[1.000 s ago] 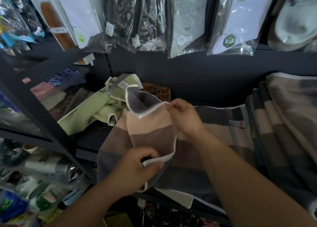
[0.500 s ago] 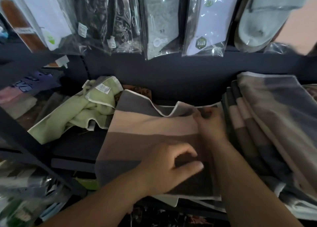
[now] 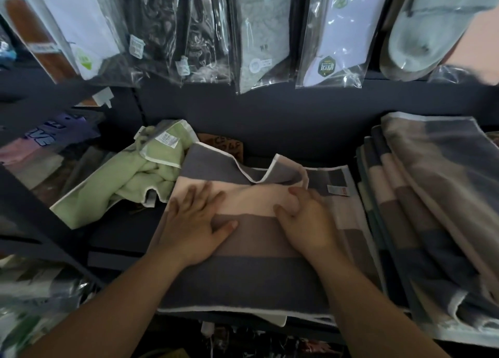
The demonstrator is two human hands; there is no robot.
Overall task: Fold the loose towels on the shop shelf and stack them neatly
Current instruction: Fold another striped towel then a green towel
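- clear plastic packets [image 3: 259, 33] hung in a row along the top, socks inside: white, black patterned, grey.
- at the far right, a bagged pale grey item [image 3: 421, 33], slipper-like, kind unclear.
- lower left, more bagged goods [image 3: 32, 303] on the racks below, blurred, contents not to be told.
- dark shelf [image 3: 116, 238] with a dark back panel [image 3: 297, 120] behind, shop display on all sides.
- striped towel [image 3: 256, 276] at mid-shelf, folded flat, in bands of grey, pale pink, brown and dark grey with a white hem; far edge rumpled and turned up.
- left hand [image 3: 194, 228] palm down on the towel's left part, fingers straight and spread, pressing, gripping nothing.
- right hand [image 3: 307, 222] palm down on the right part, reaching onto the pink band, fingers straight and close together, pressing, nothing pinched.
- green towel [image 3: 129, 184] just left of the striped one, crumpled in a loose heap, touching its far left corner.
- stack of striped towels [image 3: 432, 209] at the right, same colours, leaning in overlapping layers, just beside the one under the hands.
- white label [image 3: 168, 139] on the green towel, print too small to read.
- small white-and-red tag [image 3: 336, 190] on the striped cloth right of the right hand, unreadable.
- green hexagonal badge [image 3: 326, 66] on a white sock packet, reading "运动".
- brown card [image 3: 226, 144] behind the towels, dark scrawl, not legible.
- purple packet [image 3: 54, 133] at the left, white letters ending in "ve".
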